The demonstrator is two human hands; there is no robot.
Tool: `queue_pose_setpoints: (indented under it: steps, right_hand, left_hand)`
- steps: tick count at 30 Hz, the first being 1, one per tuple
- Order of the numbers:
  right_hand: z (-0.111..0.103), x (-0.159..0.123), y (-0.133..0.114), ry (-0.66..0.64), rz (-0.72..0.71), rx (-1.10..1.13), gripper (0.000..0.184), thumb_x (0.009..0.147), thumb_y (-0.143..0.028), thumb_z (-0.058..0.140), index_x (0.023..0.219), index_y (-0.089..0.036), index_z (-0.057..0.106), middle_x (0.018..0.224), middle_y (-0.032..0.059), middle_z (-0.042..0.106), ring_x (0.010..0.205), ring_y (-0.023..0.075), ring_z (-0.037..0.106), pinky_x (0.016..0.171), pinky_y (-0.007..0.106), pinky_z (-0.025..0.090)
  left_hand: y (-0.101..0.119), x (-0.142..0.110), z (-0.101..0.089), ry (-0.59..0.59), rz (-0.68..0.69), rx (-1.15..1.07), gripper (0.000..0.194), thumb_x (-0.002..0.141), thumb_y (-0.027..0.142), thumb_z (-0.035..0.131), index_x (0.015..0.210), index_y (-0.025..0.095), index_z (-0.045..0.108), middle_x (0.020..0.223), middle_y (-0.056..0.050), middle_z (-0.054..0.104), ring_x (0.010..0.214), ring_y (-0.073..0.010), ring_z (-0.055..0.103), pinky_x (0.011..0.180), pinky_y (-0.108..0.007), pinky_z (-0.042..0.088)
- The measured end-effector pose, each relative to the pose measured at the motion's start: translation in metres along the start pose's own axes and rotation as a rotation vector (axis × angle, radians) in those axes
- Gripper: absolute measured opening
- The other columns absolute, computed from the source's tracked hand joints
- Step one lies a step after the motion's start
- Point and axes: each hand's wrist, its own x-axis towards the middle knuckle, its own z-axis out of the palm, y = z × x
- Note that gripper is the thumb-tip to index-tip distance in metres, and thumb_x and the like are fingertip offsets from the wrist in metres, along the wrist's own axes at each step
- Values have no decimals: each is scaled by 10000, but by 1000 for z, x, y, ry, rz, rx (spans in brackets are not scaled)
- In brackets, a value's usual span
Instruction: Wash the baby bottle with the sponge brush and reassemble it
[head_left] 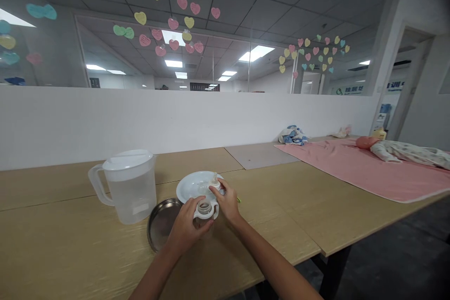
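Observation:
My left hand (185,228) grips a clear baby bottle (204,213) with white side handles, low over the table. My right hand (227,201) pinches a white teat with its collar (214,183), which stands just above and behind the bottle's open mouth. Whether teat and bottle touch is hidden by my fingers. Beneath my hands lies a white plate (191,186). A round steel lid (162,224) sits next to my left hand, and a plastic pitcher (131,188) with a white lid and some water stands to its left.
A white partition (140,122) runs along the table's far side, with glass above it bearing paper hearts. To the right, a pink mat (351,168) holds a baby doll (397,147) in patterned clothes. A blue cloth bundle (292,135) lies at the wall. The table's front edge drops off right.

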Motion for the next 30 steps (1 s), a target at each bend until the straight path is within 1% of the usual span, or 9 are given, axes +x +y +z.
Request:
queue_pose_setpoints:
  steps: [4,10,15,19,21,23,26,30]
  right_hand:
    - [-1,-1,-1,-18,-21,34,338,752,-385,576,1012,-181,645,971,60,677,866,220,608,785,317,467]
    - [3,-1,9,-16,-26,81,360,732,-335,588,1054,-174,613,1045,80,654,955,229,601,853,338,465]
    - [8,0,17,-46,-4,170,370,727,-317,593,1061,-158,589,1006,93,660,881,217,629,798,341,503]
    - [10,0,17,-46,6,235,364,710,-333,617,1031,-162,592,1002,88,659,887,210,629,775,324,511]
    - [10,1,15,-39,32,192,372,695,-351,639,1010,-158,593,967,82,662,858,203,627,750,312,510]
    - [7,1,12,-16,58,116,393,674,-364,663,998,-154,593,917,69,663,787,186,620,715,301,504]
    - [3,2,9,28,51,1,415,650,-359,683,1003,-156,601,892,55,655,698,160,586,681,290,486]
    - [-3,5,8,55,-25,-109,391,648,-348,693,988,-163,637,940,66,636,767,175,569,719,292,463]
  left_hand:
    - [-1,0,0,1,11,10,479,749,428,571,1164,201,492,1129,-108,582,1056,-257,546,887,-409,451]
    - [-2,-1,1,-6,2,12,486,750,436,571,1166,198,493,1129,-106,583,1057,-254,547,886,-399,452]
    - [-3,0,1,9,7,9,482,743,428,581,1159,199,499,1116,-102,589,1042,-252,554,877,-397,457]
    - [-3,0,2,9,-6,1,483,734,418,589,1157,200,506,1117,-99,590,1031,-249,558,869,-395,461]
    - [-2,0,1,3,-15,-1,487,733,412,589,1161,196,505,1124,-101,587,1037,-249,556,876,-393,459]
    - [-1,0,0,-5,-23,2,494,734,413,588,1166,191,500,1130,-105,584,1045,-249,553,884,-391,455]
    - [0,0,-1,-7,-26,6,495,734,427,585,1162,192,504,1128,-103,586,1046,-250,554,885,-390,455]
    - [0,0,0,-11,-24,6,495,735,429,584,1163,195,503,1131,-99,585,1044,-245,555,886,-387,454]
